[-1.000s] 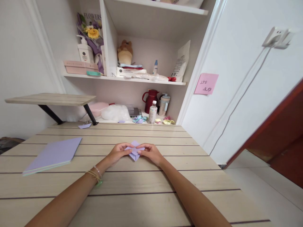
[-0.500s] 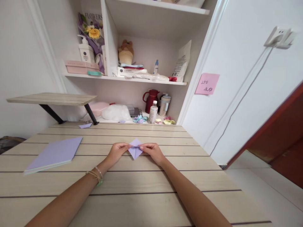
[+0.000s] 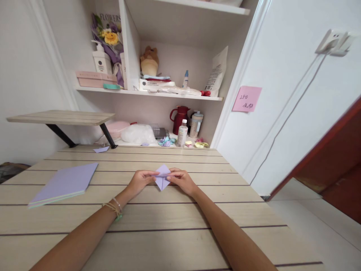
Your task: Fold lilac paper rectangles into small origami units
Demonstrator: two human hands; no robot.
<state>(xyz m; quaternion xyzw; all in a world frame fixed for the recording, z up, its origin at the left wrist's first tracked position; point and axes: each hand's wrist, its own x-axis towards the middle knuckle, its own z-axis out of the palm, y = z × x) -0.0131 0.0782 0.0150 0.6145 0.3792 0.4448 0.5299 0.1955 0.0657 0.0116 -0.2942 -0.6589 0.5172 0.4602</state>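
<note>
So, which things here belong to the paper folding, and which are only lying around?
In use: left hand and right hand, both pinching the folded purple paper; probably the purple sheet stack.
Lying about: red jug, white bottle, pink note, plush toy.

Legible text: "FLOWERS" printed on the bouquet wrap (image 3: 109, 18), far up and left of the fingers (image 3: 149, 174); "250" handwritten on the pink note (image 3: 246, 99), up and right of them, its second line unreadable.
</note>
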